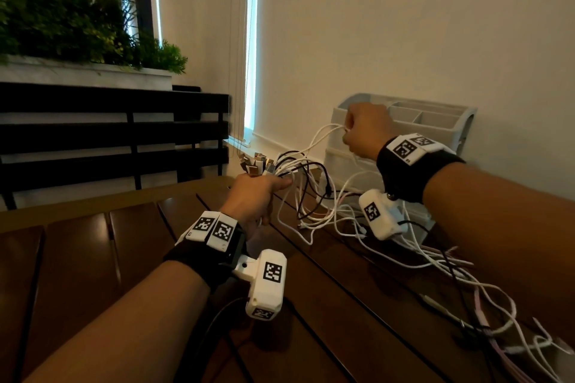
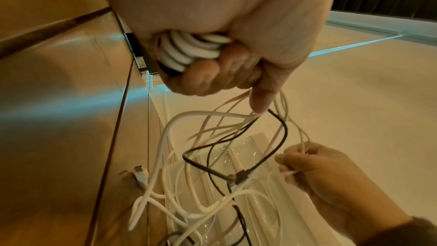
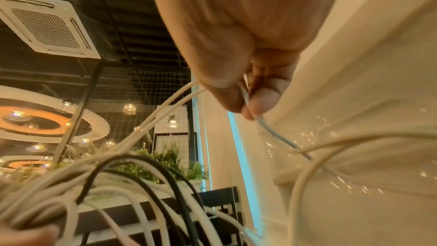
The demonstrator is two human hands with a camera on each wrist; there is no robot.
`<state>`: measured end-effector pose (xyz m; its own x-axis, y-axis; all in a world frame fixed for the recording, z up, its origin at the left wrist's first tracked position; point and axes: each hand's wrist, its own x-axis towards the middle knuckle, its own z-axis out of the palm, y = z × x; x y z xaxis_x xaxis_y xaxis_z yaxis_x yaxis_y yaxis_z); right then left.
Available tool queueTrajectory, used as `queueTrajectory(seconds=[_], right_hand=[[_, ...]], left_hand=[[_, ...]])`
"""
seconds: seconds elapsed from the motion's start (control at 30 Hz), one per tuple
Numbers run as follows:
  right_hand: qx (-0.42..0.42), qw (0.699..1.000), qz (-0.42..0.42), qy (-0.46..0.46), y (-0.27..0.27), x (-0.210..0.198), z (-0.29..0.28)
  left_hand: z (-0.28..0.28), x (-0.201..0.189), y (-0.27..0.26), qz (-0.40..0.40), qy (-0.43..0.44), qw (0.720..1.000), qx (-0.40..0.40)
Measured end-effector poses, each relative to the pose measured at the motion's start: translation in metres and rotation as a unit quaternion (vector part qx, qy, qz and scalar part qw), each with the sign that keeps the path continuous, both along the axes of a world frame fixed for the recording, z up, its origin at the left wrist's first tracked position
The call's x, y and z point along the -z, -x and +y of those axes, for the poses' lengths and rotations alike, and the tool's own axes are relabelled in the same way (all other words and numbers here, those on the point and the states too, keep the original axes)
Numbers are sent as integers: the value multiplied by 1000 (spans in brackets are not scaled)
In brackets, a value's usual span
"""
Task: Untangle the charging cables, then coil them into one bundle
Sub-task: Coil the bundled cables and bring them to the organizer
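Observation:
My left hand point(image 1: 259, 193) grips a bunch of white and black charging cables point(image 1: 298, 177) just behind their plugs point(image 1: 255, 163), which stick up out of the fist. The left wrist view shows the cable strands point(image 2: 189, 50) packed inside my curled left hand point(image 2: 224, 59). My right hand point(image 1: 362, 130) is raised higher, to the right, and pinches a white cable point(image 1: 323, 130) between thumb and fingers point(image 3: 257, 100). Loose cable loops point(image 2: 212, 166) hang between both hands. More white, black and pink cable point(image 1: 451, 264) trails across the wooden table point(image 1: 93, 242) toward the right.
A grey plastic desk organiser point(image 1: 435, 121) stands against the wall behind my right hand, with cables draped in front of it. A black slatted bench point(image 1: 109, 140) and a planter point(image 1: 77, 25) lie beyond the table's far left edge.

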<state>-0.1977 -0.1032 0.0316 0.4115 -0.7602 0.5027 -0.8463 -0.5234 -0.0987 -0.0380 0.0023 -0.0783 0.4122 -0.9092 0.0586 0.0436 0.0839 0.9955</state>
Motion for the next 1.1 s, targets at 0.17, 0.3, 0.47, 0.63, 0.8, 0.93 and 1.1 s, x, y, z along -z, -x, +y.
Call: queueTrajectory(seconds=[0.17,0.3,0.47,0.63,0.8,0.93,1.1], right_hand=[[-25,956,136,-259,-8,-2,8],[-147,977,132,-83,-18,-19,34],[-238,940,210,-126,-42,6,47],[-248,946,183,-105,-45,29,32],[-266,944,144,-136,-40,36,26],[-267,946,111,-150,-35,40,20],[-251,946,72,-192,-28,46,13]], left_hand=[[3,0,0,4,3,1000,-1],[0,1,0,-33,1,999,-11],[-1,-1,3,-46,7,999,13],[-3,1,4,-54,6,998,20],[-5,2,4,-43,5,999,25],[-5,4,5,-42,7,998,55],[-4,7,3,16,26,993,116]])
